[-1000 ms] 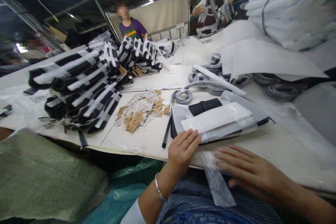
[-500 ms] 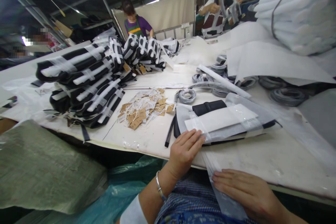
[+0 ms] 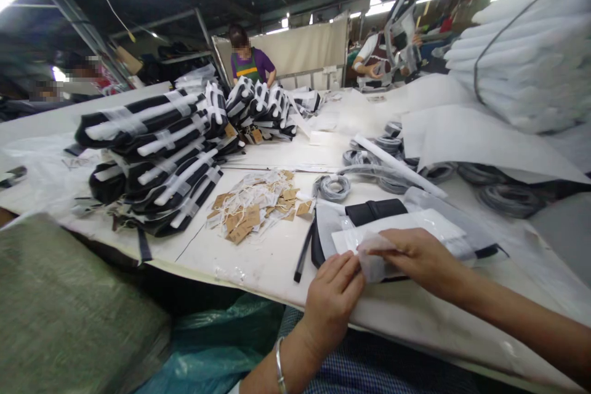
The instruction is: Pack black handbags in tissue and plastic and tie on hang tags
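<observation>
A flat black bundle (image 3: 318, 240) lies at the table's front edge, with a black strap across its back and a white padding sheet (image 3: 429, 221) over it. I cannot tell exactly what the black article is. My left hand (image 3: 337, 289) grips the bundle's near edge, its fingers pressed together and bent over the padding. Just to the right, my right hand (image 3: 415, 258) pinches a translucent plastic strip (image 3: 373, 261) and holds it over the front of the bundle. The strip's far end is hidden. A black strap end (image 3: 302, 252) sticks out beside the bundle.
Brown paper tags with white strings (image 3: 252, 209) lie left of the bundle. Stacked black bundles (image 3: 157, 160) stand farther left. Behind are coiled grey tubing (image 3: 333, 186), a white rod (image 3: 399, 166) and bundled white rolls (image 3: 521, 55). Two people work across the table.
My right hand has risen from below the table edge, bringing the plastic strip up over the bundle's front. My left hand stays at the near edge, its fingers more bent. The view has tilted up.
</observation>
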Tool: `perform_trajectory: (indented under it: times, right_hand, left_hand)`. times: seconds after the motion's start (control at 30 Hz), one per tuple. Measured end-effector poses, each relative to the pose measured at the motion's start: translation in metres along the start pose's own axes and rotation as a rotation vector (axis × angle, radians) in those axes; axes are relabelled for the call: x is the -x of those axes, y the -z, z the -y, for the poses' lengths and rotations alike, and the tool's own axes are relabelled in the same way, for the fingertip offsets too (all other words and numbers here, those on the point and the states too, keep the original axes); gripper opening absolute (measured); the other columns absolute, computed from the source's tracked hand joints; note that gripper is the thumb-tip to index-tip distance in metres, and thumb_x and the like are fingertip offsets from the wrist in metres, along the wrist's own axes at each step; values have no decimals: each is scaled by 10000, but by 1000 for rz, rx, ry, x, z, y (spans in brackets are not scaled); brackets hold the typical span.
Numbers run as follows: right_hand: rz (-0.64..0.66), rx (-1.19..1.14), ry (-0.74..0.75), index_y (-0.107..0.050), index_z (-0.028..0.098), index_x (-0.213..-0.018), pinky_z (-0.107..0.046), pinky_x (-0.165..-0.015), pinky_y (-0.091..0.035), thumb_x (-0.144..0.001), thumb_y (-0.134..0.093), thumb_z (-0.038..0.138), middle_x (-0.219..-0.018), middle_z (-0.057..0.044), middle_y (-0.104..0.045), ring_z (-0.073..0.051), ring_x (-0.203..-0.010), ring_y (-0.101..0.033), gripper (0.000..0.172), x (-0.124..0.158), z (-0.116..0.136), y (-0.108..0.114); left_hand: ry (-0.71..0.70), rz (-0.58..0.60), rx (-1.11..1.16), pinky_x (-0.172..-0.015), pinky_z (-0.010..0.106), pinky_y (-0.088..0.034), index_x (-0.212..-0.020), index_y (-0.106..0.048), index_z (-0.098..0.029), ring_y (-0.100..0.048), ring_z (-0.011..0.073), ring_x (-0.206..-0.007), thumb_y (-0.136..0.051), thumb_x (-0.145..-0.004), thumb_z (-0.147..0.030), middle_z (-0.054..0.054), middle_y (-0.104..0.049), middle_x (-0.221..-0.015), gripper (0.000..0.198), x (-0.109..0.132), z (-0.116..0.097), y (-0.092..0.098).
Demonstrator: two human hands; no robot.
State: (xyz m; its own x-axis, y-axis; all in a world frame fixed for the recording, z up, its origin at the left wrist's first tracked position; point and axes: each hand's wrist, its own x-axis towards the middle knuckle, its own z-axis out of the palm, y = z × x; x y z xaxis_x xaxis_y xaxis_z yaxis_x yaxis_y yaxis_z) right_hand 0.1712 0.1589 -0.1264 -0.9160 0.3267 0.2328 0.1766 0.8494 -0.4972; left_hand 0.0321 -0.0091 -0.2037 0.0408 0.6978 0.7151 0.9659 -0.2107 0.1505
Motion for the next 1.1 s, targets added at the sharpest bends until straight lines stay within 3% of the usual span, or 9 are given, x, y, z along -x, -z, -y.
perform_trajectory:
  times: [0.17, 0.33, 0.43, 0.5, 0.57, 0.67, 0.87, 0.97, 1.1]
  right_hand:
    - [102, -106, -43, -788, 245, -849, -305, -780, -501, -937, -569, 350, -893, -44, -729, -205, -871, -674, 258, -29, -19, -15]
    - [196, -269, -129, -802, 265, -872, -289, -735, -485, -930, -581, 394, -874, -27, -711, -186, -813, -668, 262, -35, -20, -13]
    - [190, -352, -198, -798, 263, -1033, -318, -820, -505, -880, -614, 371, -990, -42, -756, -223, -907, -683, 263, -40, -16, -8]
    - [177, -342, -239, -748, 269, -1193, -347, -888, -500, -837, -648, 344, -1052, -37, -767, -241, -962, -684, 377, -44, -14, -8]
    - [187, -344, -272, -661, 269, -1332, -351, -892, -498, -822, -660, 327, -992, -14, -776, -231, -923, -691, 513, -47, -14, -10]
    - [200, -371, -323, -567, 236, -1425, -329, -831, -498, -823, -665, 320, -846, 23, -760, -201, -803, -684, 615, -48, -16, -16]
    - [127, -241, -320, -541, 213, -1423, -313, -725, -478, -856, -640, 320, -873, 2, -698, -185, -743, -620, 586, -44, -23, -26]
    - [87, -142, -293, -538, 208, -1416, -317, -712, -475, -886, -609, 313, -929, -26, -644, -182, -737, -588, 545, -44, -26, -31]
    - [95, -51, -315, -472, 232, -1468, -319, -721, -471, -909, -602, 291, -998, -41, -610, -179, -744, -586, 577, -47, -26, -34]
  left_hand:
    - [90, -105, 38, -981, 380, -586, -1097, -689, -136, -682, 211, -1115, -508, -1004, -149, 123, -732, -1105, 205, -1, -5, -5]
    - [96, -162, 72, -940, 349, -599, -1018, -693, -140, -722, 208, -1021, -488, -1009, -142, 66, -744, -929, 205, -5, -5, -7]
    - [107, -184, 61, -904, 329, -608, -982, -694, -156, -738, 203, -976, -490, -1002, -130, 44, -738, -862, 206, -7, -3, -8]
    - [120, -195, 53, -893, 319, -608, -963, -693, -164, -744, 197, -945, -498, -996, -130, 34, -732, -826, 201, -7, -3, -10]
    - [131, -206, 52, -887, 314, -607, -957, -692, -167, -748, 194, -926, -502, -992, -131, 31, -731, -812, 197, -6, -3, -12]
    - [140, -218, 61, -887, 308, -605, -972, -691, -167, -751, 192, -924, -497, -991, -128, 31, -736, -814, 198, -7, -5, -12]
    - [158, -179, 124, -845, 279, -606, -942, -670, -150, -745, 182, -916, -405, -999, -101, 67, -749, -873, 275, -14, -3, -4]
    - [150, -150, 85, -775, 285, -621, -1056, -684, -149, -741, 186, -866, -424, -971, -105, 103, -761, -983, 277, -15, 0, -1]
    - [91, -34, 4, -848, 334, -626, -1181, -676, -158, -718, 222, -1054, -396, -957, -149, 123, -725, -1220, 359, -11, -1, 2]
